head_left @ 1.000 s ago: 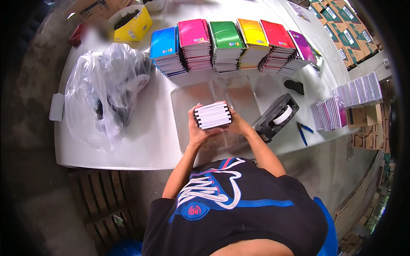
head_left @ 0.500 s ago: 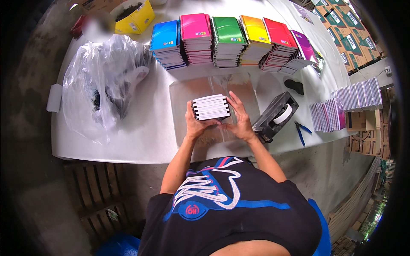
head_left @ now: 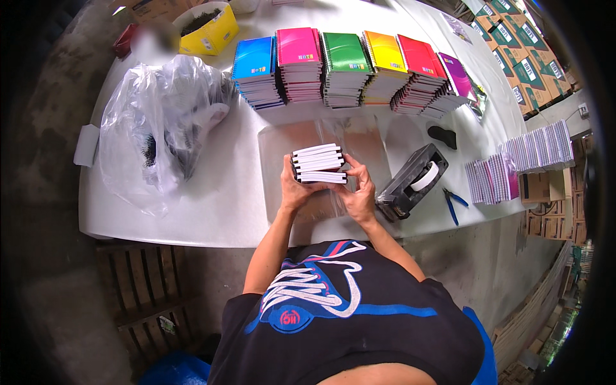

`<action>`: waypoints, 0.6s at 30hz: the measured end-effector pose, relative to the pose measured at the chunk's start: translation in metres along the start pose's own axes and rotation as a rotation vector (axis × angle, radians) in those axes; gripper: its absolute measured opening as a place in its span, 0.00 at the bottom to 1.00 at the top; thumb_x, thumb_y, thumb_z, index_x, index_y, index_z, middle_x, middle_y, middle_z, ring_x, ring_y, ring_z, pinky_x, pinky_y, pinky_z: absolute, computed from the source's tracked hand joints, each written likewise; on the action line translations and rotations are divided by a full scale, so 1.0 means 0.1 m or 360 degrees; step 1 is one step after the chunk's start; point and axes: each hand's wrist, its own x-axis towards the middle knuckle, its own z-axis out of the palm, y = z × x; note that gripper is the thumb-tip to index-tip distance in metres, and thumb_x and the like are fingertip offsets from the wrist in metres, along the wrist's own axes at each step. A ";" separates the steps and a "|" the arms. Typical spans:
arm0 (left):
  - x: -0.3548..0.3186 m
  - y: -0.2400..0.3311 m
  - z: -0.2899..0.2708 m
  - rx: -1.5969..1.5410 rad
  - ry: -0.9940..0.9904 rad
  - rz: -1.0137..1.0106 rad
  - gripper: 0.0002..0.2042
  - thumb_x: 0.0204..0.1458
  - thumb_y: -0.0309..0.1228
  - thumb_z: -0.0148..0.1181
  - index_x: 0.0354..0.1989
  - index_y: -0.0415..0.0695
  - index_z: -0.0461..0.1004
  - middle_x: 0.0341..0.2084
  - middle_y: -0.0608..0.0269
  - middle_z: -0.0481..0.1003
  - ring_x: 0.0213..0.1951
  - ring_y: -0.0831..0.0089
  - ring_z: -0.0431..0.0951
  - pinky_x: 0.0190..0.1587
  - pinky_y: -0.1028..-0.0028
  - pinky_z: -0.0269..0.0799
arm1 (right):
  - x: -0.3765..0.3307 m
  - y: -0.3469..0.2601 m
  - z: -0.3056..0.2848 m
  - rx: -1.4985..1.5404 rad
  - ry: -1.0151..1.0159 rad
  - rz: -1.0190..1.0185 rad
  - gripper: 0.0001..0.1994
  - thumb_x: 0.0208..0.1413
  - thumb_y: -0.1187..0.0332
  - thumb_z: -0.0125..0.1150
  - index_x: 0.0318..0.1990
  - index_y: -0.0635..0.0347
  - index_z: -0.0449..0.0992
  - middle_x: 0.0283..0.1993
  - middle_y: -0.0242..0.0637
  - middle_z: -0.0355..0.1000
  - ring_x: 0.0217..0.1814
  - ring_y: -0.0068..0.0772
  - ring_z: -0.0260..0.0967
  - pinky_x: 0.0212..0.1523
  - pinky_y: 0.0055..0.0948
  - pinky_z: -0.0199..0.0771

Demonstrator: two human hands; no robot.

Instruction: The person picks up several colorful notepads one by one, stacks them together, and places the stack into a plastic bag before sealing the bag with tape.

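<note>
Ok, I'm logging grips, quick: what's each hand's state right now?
Left hand: closed, holding the left side of the small notebook stack.
Right hand: closed, holding the same stack at its right side.

I find a notebook bundle between my hands, over the sheet on the near part of the bench. Six notebook stacks stand in a row beyond, on the far side. Left of the sheet lies a bag, a bin on its far side. To the right: tape dispenser, then pliers, then the edge notebooks.
</note>
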 end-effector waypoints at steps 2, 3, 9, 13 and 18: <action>0.00 0.04 0.00 0.0009 -0.0005 -0.0007 0.37 0.21 0.36 0.81 0.39 0.41 0.60 0.35 0.57 0.76 0.38 0.69 0.77 0.42 0.70 0.73 | 0.04 0.00 -0.05 0.0109 -0.0060 0.0062 0.20 0.41 0.68 0.72 0.36 0.59 0.63 0.52 0.47 0.69 0.57 0.42 0.64 0.60 0.37 0.59; 0.01 0.06 0.00 0.0013 -0.0007 -0.0010 0.37 0.21 0.36 0.81 0.39 0.41 0.60 0.35 0.57 0.76 0.38 0.69 0.77 0.42 0.70 0.73 | 0.07 0.01 -0.05 0.0163 -0.0091 0.0093 0.21 0.40 0.68 0.73 0.36 0.59 0.63 0.52 0.46 0.68 0.57 0.42 0.64 0.60 0.36 0.58; 0.03 -0.05 -0.14 0.0030 -0.0151 -0.0108 0.39 0.19 0.41 0.81 0.40 0.42 0.61 0.38 0.56 0.75 0.41 0.65 0.76 0.45 0.67 0.71 | 0.37 -0.10 0.02 -0.0156 -0.0385 -0.0060 0.43 0.31 0.67 0.77 0.58 0.58 0.58 0.52 0.41 0.67 0.56 0.39 0.64 0.60 0.34 0.60; 0.00 0.15 -0.28 0.0549 -0.0243 0.0025 0.49 0.19 0.44 0.79 0.55 0.41 0.58 0.52 0.49 0.63 0.60 0.56 0.59 0.59 0.60 0.58 | 0.39 -0.06 0.00 -0.0066 -0.0587 0.0064 0.36 0.33 0.64 0.76 0.54 0.58 0.65 0.47 0.39 0.72 0.51 0.40 0.69 0.54 0.36 0.67; -0.52 0.32 -0.19 0.0334 0.0039 0.0088 0.47 0.34 0.40 0.73 0.63 0.44 0.52 0.61 0.53 0.50 0.65 0.57 0.49 0.64 0.57 0.48 | 0.35 0.03 0.01 -0.0133 -0.0541 0.0066 0.37 0.32 0.61 0.77 0.53 0.58 0.66 0.47 0.40 0.72 0.51 0.40 0.70 0.51 0.35 0.69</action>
